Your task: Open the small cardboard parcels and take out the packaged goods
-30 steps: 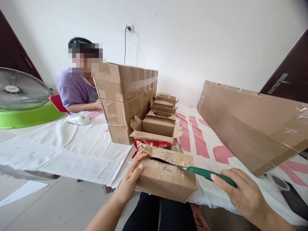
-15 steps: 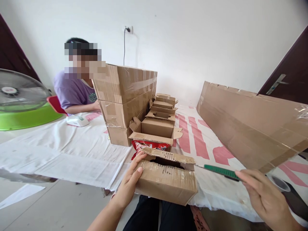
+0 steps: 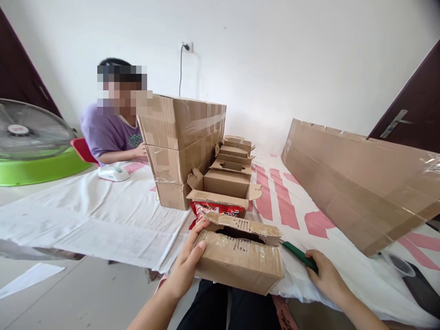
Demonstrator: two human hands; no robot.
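Note:
A small cardboard box [image 3: 240, 263] with its top partly slit open lies at the table's front edge. My left hand [image 3: 189, 256] grips its left end, thumb on the front and fingers over the top. In my right hand [image 3: 323, 272] is a green utility knife [image 3: 299, 254], its tip at the box's right upper corner beneath the raised flap. Just behind the box is a red printed packet [image 3: 216, 209], partly hidden by the flap. An open cardboard box [image 3: 225, 183] stands behind that packet.
Taped cartons [image 3: 182, 151] form a tall stack left of a row of open boxes. A large cardboard panel [image 3: 354, 174] stands at right, near a tape roll [image 3: 400, 264]. Across the table sits a person [image 3: 106, 128] beside a white scanner-like device [image 3: 113, 173] and a fan [image 3: 30, 133].
My right hand has moved left and turned the knife, bringing its tip against the box's right corner. My left hand keeps its hold on the box.

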